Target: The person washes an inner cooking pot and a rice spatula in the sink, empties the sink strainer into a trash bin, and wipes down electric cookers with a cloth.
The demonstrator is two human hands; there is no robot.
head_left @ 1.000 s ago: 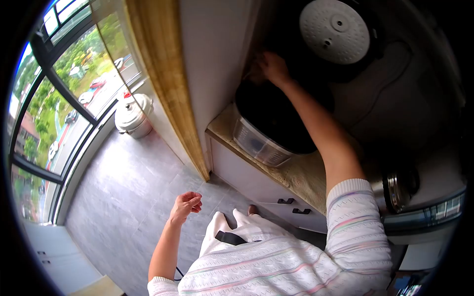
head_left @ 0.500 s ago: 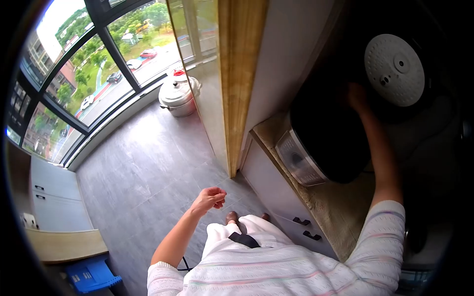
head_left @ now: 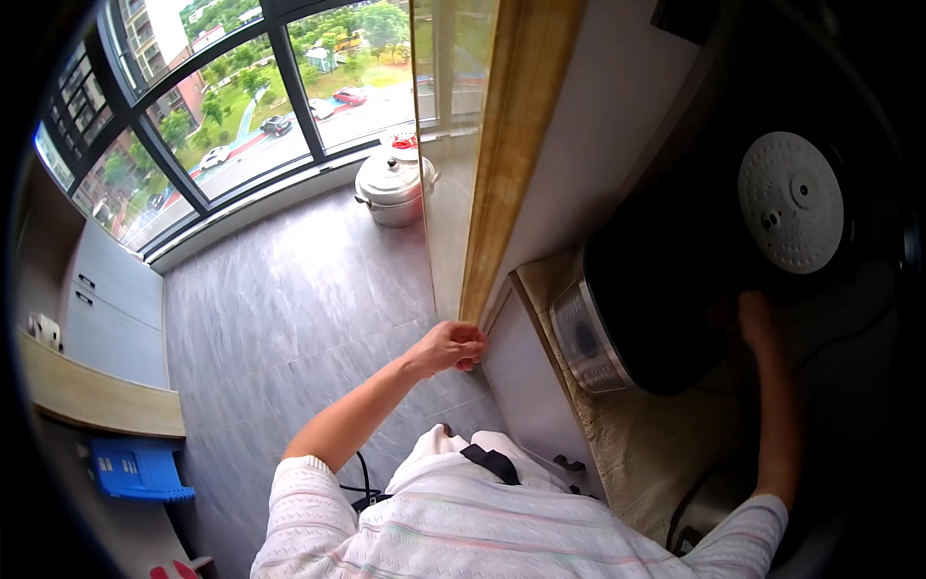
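Observation:
A black rice cooker with a silver control panel stands on the counter. Its lid is raised, and the round, perforated inner plate faces me. Deep shadow hides the inside of the cooker. My right hand is beside the cooker's right part, just below the lid plate; its fingers are lost in the dark, so any contact or hold is unclear. Out in front of me, over the floor near the cabinet corner, my left hand hangs with curled fingers and nothing visible in them.
The counter has a worn, beige top with a cabinet below. A wooden door frame rises beyond it. A lidded metal pot stands on the floor by the window. To the left are a wooden ledge and a blue plastic item.
My right hand has come back toward me along the cooker, from its far side. My left hand has moved forward and right, toward the cabinet. The whole view has shifted.

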